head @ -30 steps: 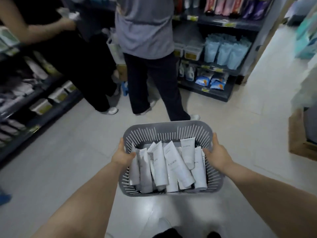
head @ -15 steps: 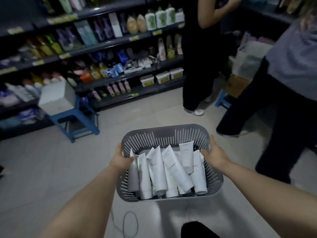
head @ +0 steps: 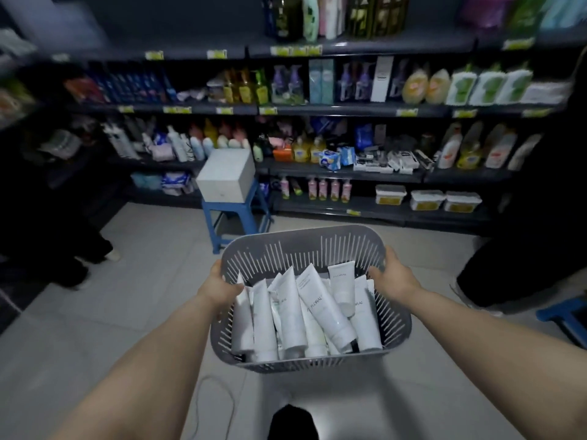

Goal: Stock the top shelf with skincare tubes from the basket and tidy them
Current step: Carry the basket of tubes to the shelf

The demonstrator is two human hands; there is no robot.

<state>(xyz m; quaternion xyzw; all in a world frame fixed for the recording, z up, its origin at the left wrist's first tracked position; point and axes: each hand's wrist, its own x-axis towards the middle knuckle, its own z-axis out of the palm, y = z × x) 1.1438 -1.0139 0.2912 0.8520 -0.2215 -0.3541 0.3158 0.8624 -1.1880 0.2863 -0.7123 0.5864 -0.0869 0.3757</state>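
I hold a grey slotted plastic basket (head: 301, 246) in front of me at waist height. My left hand (head: 217, 289) grips its left rim and my right hand (head: 394, 277) grips its right rim. Several white skincare tubes (head: 320, 308) lie packed inside, mostly caps down, some leaning on each other. Ahead stands a dark shelving unit; its top shelf (head: 349, 47) carries tall bottles on the right, and its left part looks dark and bare.
A white box (head: 227, 177) sits on a blue stool (head: 236, 217) just ahead of the basket, against the shelves. Lower shelves hold many bottles and tubs (head: 425, 198). A person's dark legs (head: 79, 258) stand at left, another person (head: 514, 265) at right. A cable (head: 219, 404) lies on the floor.
My view has swung left, from the two people and the aisle to facing the shelving unit head-on. The basket stays in both hands, tubes unmoved. The stool and box now sit straight ahead.
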